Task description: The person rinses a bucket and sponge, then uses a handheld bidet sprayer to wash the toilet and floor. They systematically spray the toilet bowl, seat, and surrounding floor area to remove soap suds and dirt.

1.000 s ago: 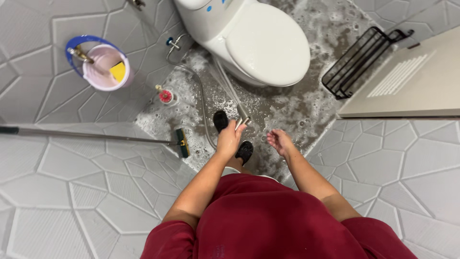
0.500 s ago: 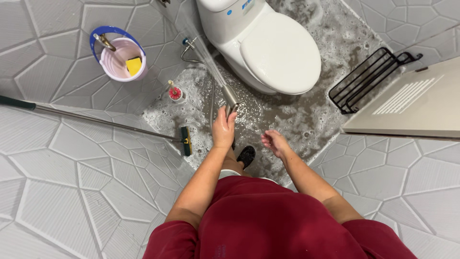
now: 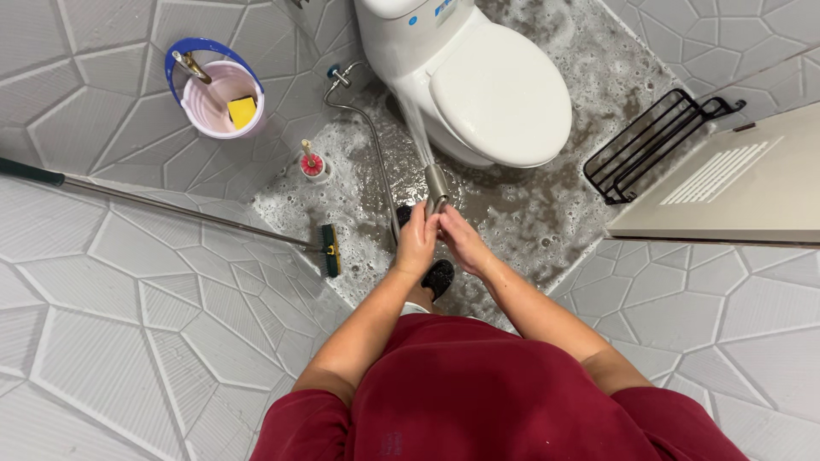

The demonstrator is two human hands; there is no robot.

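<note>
Bathroom, grey geometric-tiled walls and wet, soapy grey floor point(image 3: 530, 205). White toilet with closed lid point(image 3: 500, 90) at 12 o'clock, pink bucket with blue handle point(image 3: 224, 101) at 10, long-handled green scrub brush point(image 3: 329, 250) at 9, black wire rack point(image 3: 653, 145) at 2. Slim silver metal spray nozzle on a hose point(image 3: 436, 186) at centre, spraying toward toilet base. Left hand point(image 3: 416, 243) fingers wrapped round nozzle handle; right hand point(image 3: 461, 239), free half a second ago, now touching it too, grip unclear.
</note>
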